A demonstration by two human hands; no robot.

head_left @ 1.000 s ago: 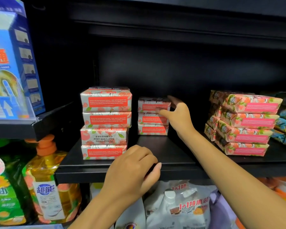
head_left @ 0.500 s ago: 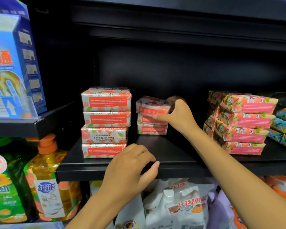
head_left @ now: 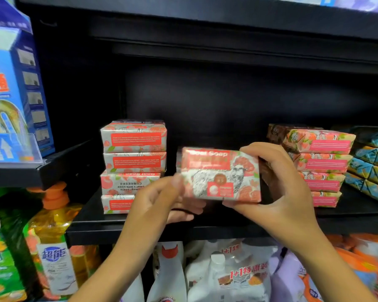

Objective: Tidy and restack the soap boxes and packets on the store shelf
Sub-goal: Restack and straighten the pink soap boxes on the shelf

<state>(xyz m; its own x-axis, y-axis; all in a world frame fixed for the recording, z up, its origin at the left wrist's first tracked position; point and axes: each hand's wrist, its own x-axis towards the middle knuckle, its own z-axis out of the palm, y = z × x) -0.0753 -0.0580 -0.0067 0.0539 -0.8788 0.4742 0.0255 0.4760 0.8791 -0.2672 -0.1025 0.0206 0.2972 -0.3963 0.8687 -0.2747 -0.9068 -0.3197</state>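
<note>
**Goat soap box held up in both hands before the shelf**

The black metal store shelf (head_left: 109, 227) spans the view. On its right sits a stack of four pink-labelled floral soap packets (head_left: 321, 166), angled to the shelf edge. On its left stands a stack of four red-and-white pomegranate soap boxes (head_left: 133, 166); the third box down has its print upside down. Between the two stacks, lifted clear of the shelf, is a single red-and-white "Goat Soap" box with a goat drawing (head_left: 220, 175), its front face to the camera. The right hand (head_left: 277, 192) grips its right end, fingers curled over the top corner and thumb beneath. The left hand (head_left: 162, 203) pinches its left end, thumb on the front edge.
</note>
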